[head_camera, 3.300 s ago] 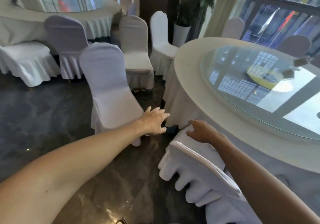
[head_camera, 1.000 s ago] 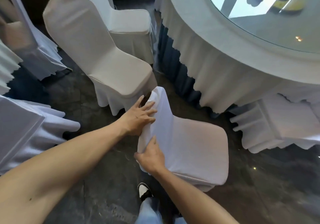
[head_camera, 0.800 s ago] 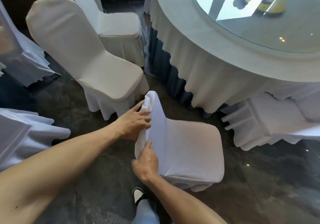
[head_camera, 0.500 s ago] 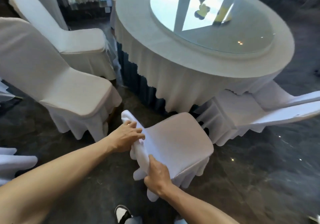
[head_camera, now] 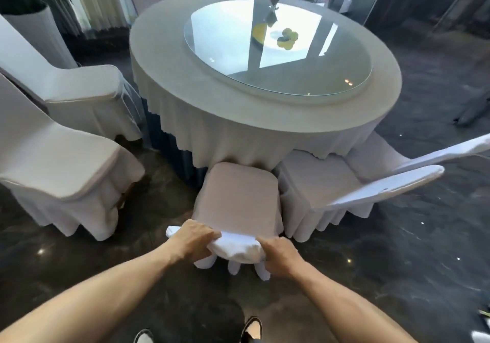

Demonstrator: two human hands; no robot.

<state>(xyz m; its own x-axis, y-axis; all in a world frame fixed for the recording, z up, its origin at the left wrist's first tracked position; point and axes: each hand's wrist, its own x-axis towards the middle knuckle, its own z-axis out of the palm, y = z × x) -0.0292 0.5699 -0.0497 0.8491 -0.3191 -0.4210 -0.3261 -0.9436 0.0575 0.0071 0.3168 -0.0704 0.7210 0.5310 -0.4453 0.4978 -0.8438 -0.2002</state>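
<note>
Covered chair (head_camera: pixel 238 197) stands on the dark floor (head_camera: pixel 397 263). Its seat front is at the hanging cloth of the round worktop (head_camera: pixel 164 77), and its back faces the person. Left hand (head_camera: pixel 195 239) and right hand (head_camera: pixel 281 254) each have a grip clamped on the top edge of the chair back, fingers curled over bunched white cover.

Handling: probably a stiff frame under a soft, loose cover, though the frame is hidden so I can't confirm. The cloth can slide and wrinkle, so hold the top rail through the fabric with hands apart, not the skirt. It looks light enough to push or lift with two hands.

Neighbour chair (head_camera: pixel 318 183) sits just beside on the right, so watch for snagging the skirts. Another chair (head_camera: pixel 66 162) is well apart on the left. Glass turntable (head_camera: pixel 278 51) is on the worktop. No brands, labels or readable writing.
</note>
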